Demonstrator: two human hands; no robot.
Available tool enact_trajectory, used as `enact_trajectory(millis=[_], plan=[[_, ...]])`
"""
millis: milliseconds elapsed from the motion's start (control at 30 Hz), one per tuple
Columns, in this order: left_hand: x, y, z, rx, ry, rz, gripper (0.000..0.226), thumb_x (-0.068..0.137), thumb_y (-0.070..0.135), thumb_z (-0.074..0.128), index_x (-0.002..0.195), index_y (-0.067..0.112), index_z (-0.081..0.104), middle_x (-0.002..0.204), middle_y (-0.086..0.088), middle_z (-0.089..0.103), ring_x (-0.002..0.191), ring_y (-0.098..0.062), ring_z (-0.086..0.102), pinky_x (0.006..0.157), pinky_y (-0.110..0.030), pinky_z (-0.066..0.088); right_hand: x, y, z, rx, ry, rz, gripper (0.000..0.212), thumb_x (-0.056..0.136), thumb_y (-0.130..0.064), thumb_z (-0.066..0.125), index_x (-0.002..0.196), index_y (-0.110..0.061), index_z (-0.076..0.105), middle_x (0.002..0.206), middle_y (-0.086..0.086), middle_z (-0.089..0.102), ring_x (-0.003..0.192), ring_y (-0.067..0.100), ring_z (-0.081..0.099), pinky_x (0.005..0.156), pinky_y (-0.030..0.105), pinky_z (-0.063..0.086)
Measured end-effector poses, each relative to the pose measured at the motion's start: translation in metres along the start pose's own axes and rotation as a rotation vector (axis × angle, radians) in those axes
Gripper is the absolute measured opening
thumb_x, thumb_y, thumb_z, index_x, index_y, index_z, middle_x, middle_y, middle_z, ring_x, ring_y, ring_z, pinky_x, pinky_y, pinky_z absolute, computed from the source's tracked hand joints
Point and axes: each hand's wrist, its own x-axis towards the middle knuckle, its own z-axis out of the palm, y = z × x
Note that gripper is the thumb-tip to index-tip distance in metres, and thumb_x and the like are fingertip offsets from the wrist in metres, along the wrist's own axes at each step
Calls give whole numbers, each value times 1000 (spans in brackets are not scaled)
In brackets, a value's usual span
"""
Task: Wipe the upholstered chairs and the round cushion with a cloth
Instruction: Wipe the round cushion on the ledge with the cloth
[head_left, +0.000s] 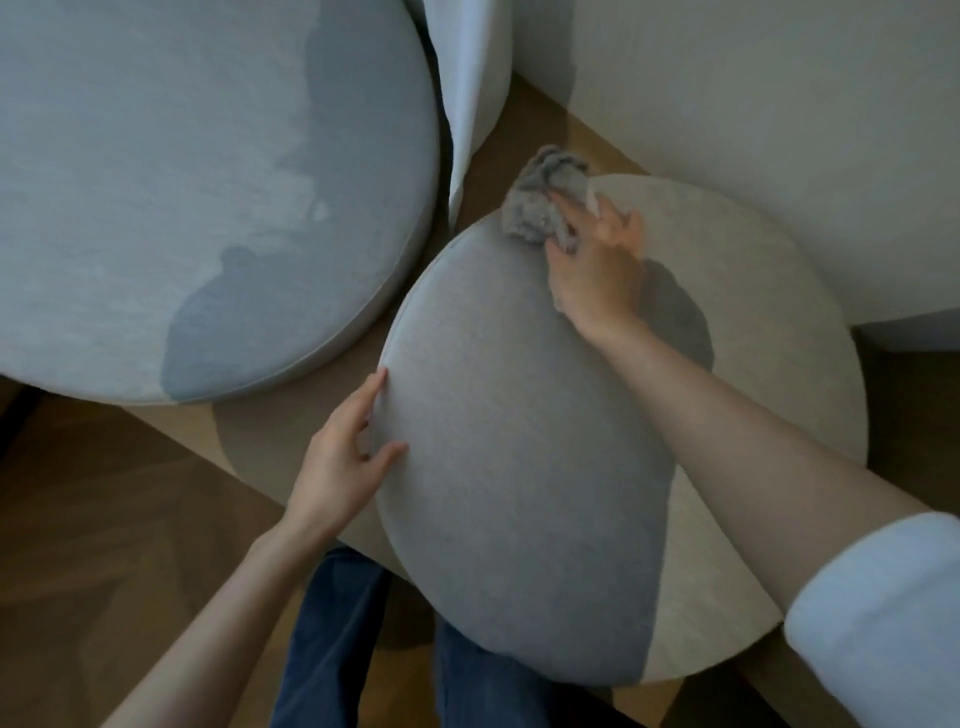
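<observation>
A round grey cushion (514, 457) lies tilted on a round beige upholstered seat (769, 364). My right hand (597, 270) presses a crumpled grey cloth (540, 197) against the cushion's far edge, fingers over the cloth. My left hand (345, 457) holds the cushion's left rim, thumb on top and fingers along the edge. A larger pale blue-grey upholstered seat (182, 182) stands at the upper left.
A white curtain (467, 88) hangs between the two seats. Light walls (779, 130) rise behind the beige seat. Wooden floor (104, 519) shows at the lower left, and my legs in blue jeans (332, 649) are at the bottom.
</observation>
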Motion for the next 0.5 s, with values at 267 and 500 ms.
enact_trajectory(millis=[267, 500], plan=[[-14, -3, -6, -117, 21, -107, 57, 90, 7, 61, 142, 21, 42, 136, 11, 47, 120, -7, 51, 76, -6, 45, -134, -66, 31, 141, -354, -468, 40, 80, -11, 71, 118, -20, 69, 126, 12, 62, 94, 35, 57, 84, 36, 46], [-26, -2, -14, -168, -29, -150, 48, 95, 17, 56, 140, 30, 45, 138, 9, 51, 106, -1, 58, 84, -14, 43, -64, -11, 1, -63, -112, -284, 39, 89, -15, 60, 125, -28, 63, 132, 6, 56, 111, 33, 48, 91, 35, 42]])
